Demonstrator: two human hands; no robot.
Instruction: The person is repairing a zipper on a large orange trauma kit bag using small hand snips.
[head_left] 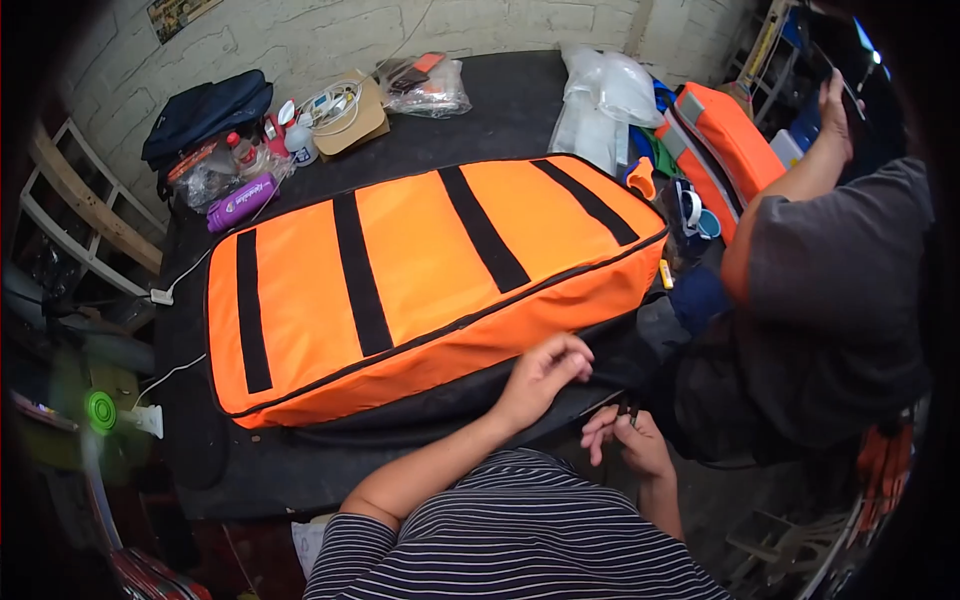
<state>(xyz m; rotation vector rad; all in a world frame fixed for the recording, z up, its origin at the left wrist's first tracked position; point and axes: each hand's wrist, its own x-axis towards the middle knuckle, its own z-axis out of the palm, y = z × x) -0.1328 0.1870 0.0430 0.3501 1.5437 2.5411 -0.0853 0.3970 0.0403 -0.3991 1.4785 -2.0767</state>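
Beside the boxy fabric bag, left fingers curl loosely, right fingers' hold unclear.

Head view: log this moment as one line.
orange bag: on dark table, four black strips uppermost | left hand: near bag's front side, loosely curled | right hand: seems to hold small dark thing, kind unclear

1 bag on table, backpack, spray bottle and cardboard box behind at left, plastic bags behind at right, left hand before bag, right hand farther right, co-worker rightmost
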